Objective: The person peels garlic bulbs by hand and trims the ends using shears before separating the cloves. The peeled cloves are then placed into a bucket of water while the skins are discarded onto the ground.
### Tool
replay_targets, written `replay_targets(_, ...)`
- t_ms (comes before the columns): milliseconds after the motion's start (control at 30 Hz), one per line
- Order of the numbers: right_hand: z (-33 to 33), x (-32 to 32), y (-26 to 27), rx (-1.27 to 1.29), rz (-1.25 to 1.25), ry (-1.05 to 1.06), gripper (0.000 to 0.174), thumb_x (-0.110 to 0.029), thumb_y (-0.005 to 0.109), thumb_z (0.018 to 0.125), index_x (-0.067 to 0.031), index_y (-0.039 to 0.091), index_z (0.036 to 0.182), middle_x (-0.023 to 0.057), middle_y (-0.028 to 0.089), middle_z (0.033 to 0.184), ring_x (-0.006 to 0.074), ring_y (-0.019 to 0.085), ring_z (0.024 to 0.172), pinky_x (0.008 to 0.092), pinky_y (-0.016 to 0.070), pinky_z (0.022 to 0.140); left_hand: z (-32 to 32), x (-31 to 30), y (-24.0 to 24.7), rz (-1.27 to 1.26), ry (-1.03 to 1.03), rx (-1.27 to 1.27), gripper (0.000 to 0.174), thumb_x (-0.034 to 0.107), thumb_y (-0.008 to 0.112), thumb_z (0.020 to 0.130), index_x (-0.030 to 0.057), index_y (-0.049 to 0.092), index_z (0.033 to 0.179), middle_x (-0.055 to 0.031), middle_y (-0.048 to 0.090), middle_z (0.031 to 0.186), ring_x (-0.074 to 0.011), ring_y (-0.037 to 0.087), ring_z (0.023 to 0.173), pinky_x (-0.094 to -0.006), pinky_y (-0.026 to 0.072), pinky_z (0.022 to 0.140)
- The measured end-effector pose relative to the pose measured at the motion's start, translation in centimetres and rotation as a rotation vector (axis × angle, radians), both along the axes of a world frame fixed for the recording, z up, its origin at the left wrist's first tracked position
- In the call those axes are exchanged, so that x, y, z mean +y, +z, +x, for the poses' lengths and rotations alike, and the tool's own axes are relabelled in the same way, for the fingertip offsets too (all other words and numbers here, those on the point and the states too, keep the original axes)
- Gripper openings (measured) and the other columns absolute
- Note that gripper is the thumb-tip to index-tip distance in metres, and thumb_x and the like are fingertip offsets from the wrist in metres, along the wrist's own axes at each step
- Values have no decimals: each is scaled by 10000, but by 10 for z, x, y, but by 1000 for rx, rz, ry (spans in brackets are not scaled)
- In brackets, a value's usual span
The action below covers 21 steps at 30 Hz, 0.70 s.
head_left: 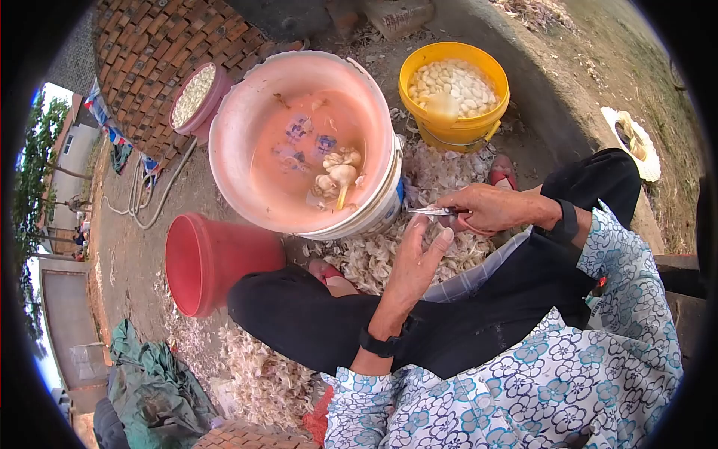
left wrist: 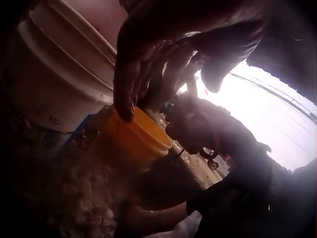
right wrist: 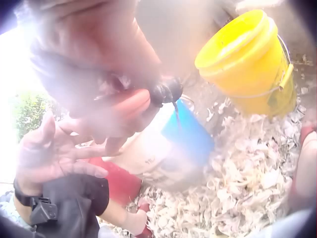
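Note:
My right hand [head_left: 490, 208] grips a small knife [head_left: 431, 211], its blade pointing left toward the other hand. In the right wrist view the dark knife end [right wrist: 166, 91] sticks out past the curled fingers. My left hand [head_left: 419, 262] is raised just below the blade, fingers extended and thumb apart, with nothing seen in it. A blurred pale round thing [head_left: 441, 108] overlaps the front rim of the yellow bucket [head_left: 452, 133], which holds peeled garlic cloves [head_left: 460, 78]. Unpeeled garlic bulbs [head_left: 340, 176] lie in the large pink basin [head_left: 239, 142].
Garlic skins [head_left: 359, 262] cover the ground between my feet. The basin sits on a white bucket [head_left: 381, 213]. A red bucket [head_left: 198, 262] stands at the left, and a pink tub [head_left: 206, 112] of cloves stands behind. A grey-rimmed container [head_left: 479, 273] is between my legs.

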State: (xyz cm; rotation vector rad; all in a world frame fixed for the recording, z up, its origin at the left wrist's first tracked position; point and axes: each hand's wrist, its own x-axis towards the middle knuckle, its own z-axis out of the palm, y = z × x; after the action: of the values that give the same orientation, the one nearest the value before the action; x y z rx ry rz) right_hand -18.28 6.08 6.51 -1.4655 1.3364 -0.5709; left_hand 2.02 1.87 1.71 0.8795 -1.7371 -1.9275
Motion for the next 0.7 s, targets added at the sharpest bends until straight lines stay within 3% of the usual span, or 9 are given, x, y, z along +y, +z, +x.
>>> replay_targets(33,-8,-6,9,-4,57,18,270,22,480,813,-30,571,1063,8,514,621,93,483,532,287,377,472,4,-7,13,-512,-3,-198,505,319,572,935,-18,467,1296,-118,515,1297,-212,511,1160,-355,445,933)
replay_targets(133,-48,-35,19,25,-174,-141,313,70,457,790,-25,569,1067,-17,522,642,50,462,527,228,375,468,20,-45,58,-739,109,-492,404,221,637,862,53,580,1225,-159,632,1112,-232,628,983,-355,486,805)
replay_targets(167,-65,-45,34,141,-130,-177,457,72,460,793,-50,532,1228,20,555,679,76,512,580,237,407,503,25,-60,62,-899,133,-644,369,238,631,854,58,610,1175,-168,652,1022,-254,639,926,-370,487,777)
replay_targets(200,-75,-52,39,516,-598,-267,510,50,471,821,-76,485,1315,57,572,708,112,544,608,266,438,539,28,-76,64,-1056,159,-799,339,254,626,846,64,639,1125,-177,671,931,-277,649,870,-384,487,748)
replay_targets(333,-111,-71,38,838,-1071,-368,271,-33,521,860,-44,557,1129,108,580,785,262,563,680,359,448,651,28,-124,55,-1046,2,-1150,296,308,604,837,65,679,988,-176,670,842,-327,641,787,-423,477,728)
replay_targets(400,-92,-62,35,298,-716,-495,388,-19,500,881,-56,507,1266,52,610,757,105,562,655,274,466,610,23,-135,46,-971,-121,-1198,283,315,588,824,58,685,891,-175,665,797,-338,639,774,-440,469,718)
replay_targets(567,-55,-34,-14,170,-353,-323,295,47,466,820,-14,547,1097,25,517,599,116,498,491,261,386,445,20,-151,12,-993,-65,-1009,285,296,553,848,46,679,902,-176,653,776,-321,632,749,-422,467,684)
replay_targets(600,-49,-27,-12,41,-165,-294,273,77,440,826,18,540,1074,41,616,780,73,561,577,224,437,495,19,-149,11,-1058,-45,-940,294,300,541,861,42,676,899,-169,645,755,-297,629,725,-403,465,671)
replay_targets(700,-36,-18,-17,-110,-13,-258,255,87,449,826,10,533,1053,46,611,793,79,597,621,223,453,497,33,-151,22,-787,123,-642,319,318,535,884,20,649,889,-136,600,716,-246,581,677,-362,450,655)
